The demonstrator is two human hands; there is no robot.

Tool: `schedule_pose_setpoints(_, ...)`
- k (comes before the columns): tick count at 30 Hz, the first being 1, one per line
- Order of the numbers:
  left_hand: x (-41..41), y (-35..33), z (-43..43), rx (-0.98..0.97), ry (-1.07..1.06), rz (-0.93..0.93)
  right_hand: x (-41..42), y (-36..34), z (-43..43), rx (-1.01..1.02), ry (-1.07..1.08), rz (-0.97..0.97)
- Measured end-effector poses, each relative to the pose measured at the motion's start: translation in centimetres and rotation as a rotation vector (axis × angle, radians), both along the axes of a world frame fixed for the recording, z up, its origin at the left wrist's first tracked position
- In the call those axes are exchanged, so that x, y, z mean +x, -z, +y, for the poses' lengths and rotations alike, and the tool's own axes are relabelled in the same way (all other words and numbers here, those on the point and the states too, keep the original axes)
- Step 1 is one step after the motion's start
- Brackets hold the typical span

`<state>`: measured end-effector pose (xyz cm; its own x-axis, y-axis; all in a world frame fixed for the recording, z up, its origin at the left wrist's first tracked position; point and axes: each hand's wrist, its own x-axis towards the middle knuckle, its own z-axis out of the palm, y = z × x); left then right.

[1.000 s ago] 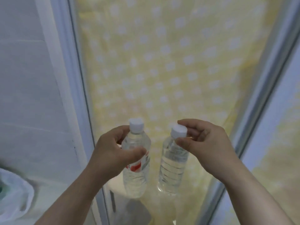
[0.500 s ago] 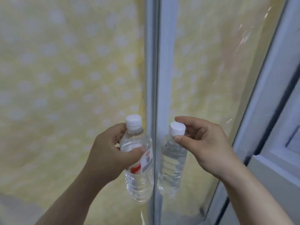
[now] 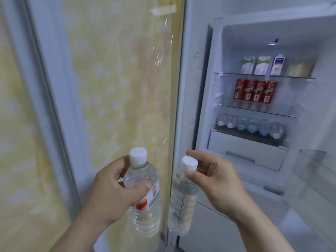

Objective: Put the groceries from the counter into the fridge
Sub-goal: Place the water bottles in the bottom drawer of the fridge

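Open white fridge compartment [image 3: 254, 39], right half of view. To its left, a tall yellow dotted panel [image 3: 118, 88] under glossy film; whether it is a second door, cannot tell.

Inside, top to bottom: pale cartons [image 3: 255, 65], a row of red cartons [image 3: 254, 91], then a lowest glass shelf [image 3: 254, 110]. Under that shelf a row of stored clear water bottles [image 3: 251, 125] lies flat, caps toward the front. A clear door bin [image 3: 312, 160] shows at far right.

Left hand [image 3: 112, 190]: fingers wrapped round the shoulder of a clear plastic water bottle with red-and-white label [image 3: 145, 206], white cap up, long axis near vertical. It hangs in front of the yellow panel.

Right hand [image 3: 216, 180]: fingers [image 3: 192, 174] pinch the white cap of an unlabelled clear plastic water bottle [image 3: 181, 202], which dangles upright at the compartment's left edge.

Both bottles in the air, neither inside the fridge.

Key relation: the bottle row lies up, forward and right of both hands. The right hand is nearer the opening. Judgement: held bottles stand vertical while stored ones lie front-to-back, so each would need tipping flat, right one first.
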<state>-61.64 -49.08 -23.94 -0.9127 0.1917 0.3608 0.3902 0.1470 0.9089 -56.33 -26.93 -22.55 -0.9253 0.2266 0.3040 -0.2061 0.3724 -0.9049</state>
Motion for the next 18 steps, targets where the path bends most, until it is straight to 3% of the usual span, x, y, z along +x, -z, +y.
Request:
schedule_pose_setpoints(11,-4.7,1.2,8.3,-0.005,0.365,-0.014,2.2,0.6,4.6,0.095,0.335,0.006)
schedule_pose_setpoints(18,-7.0,2.2,13.3,-0.018,0.443,-0.014,2.9,0.6,8.2,0.181,0.488,-0.011)
